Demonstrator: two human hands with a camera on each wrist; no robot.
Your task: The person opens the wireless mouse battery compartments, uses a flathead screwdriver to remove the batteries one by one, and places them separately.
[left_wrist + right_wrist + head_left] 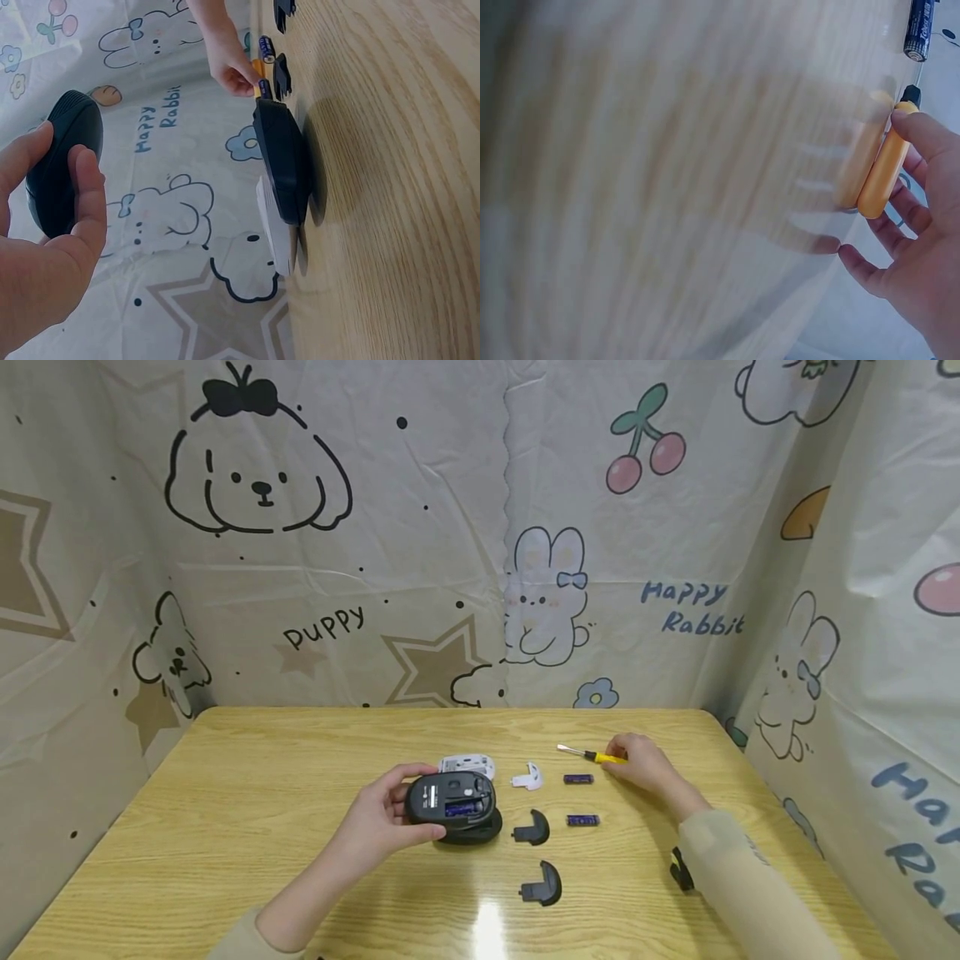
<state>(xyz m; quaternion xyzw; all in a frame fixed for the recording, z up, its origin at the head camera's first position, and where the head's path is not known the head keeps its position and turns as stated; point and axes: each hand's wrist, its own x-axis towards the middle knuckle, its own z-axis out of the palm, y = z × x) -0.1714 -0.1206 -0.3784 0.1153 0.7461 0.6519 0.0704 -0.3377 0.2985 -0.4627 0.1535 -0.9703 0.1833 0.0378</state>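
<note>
My left hand (378, 814) holds a black computer mouse (429, 800) raised, underside up, thumb on the near edge and fingers round the far side. Its battery bay is uncovered, with a dark blue battery (463, 809) inside. Beneath it on the table is another black mouse (283, 161), with a white mouse (468, 764) just behind. At the right, my right hand (641, 762) pinches the yellow handle of a screwdriver (889, 161) between thumb and fingers. The handle lies close over the tabletop, its metal tip pointing left.
Between the hands lie a white battery cover (531, 778), two black covers (534, 831) and two loose blue batteries (578, 779). A small black and yellow object (680, 870) sits beside the right sleeve. Printed cloth (420, 568) hangs behind and beside the wooden table (225, 802).
</note>
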